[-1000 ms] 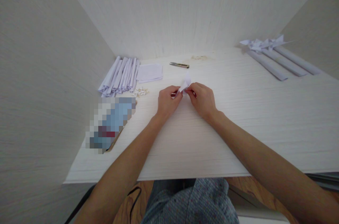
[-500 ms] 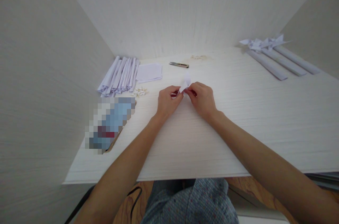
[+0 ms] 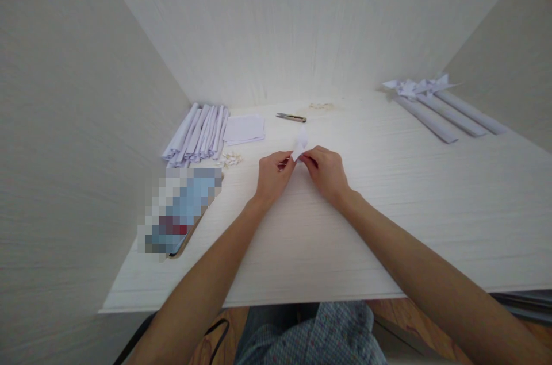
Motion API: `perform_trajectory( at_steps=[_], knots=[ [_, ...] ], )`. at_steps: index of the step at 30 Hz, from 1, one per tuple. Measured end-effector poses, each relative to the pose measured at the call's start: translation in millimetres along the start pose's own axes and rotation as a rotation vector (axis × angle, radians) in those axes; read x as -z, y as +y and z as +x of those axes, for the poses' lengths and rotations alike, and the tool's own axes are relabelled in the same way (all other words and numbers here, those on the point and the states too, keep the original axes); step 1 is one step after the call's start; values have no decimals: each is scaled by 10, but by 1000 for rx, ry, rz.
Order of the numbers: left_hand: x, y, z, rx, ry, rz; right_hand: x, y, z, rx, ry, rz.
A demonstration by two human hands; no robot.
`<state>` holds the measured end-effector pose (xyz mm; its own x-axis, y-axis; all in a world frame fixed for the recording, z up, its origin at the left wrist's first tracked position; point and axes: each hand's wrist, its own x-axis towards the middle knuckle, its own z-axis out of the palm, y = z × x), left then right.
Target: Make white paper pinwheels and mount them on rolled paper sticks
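Left hand [image 3: 272, 174] and right hand [image 3: 328, 172] pinch one small folded paper piece [image 3: 300, 143] between fingertips — fingers narrow; snips [image 3: 291, 118] at twelve o'clock; paper rolls [image 3: 196, 134] at ten.

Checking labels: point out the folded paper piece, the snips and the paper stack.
folded paper piece [image 3: 301, 142], head view, raised tip
snips [image 3: 292, 118], head view, body's middle
paper stack [image 3: 244, 129], head view, top sheet's middle
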<state>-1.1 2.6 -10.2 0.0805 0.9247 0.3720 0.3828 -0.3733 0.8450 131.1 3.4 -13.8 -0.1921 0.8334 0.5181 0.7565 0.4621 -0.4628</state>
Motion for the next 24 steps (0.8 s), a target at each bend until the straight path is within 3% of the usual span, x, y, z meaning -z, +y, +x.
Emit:
perform_trajectory(
  at_steps=[24],
  knots=[
    [-3,-10,7,-11,15,47,26,-31,-11,54,-40,-80]
  ],
)
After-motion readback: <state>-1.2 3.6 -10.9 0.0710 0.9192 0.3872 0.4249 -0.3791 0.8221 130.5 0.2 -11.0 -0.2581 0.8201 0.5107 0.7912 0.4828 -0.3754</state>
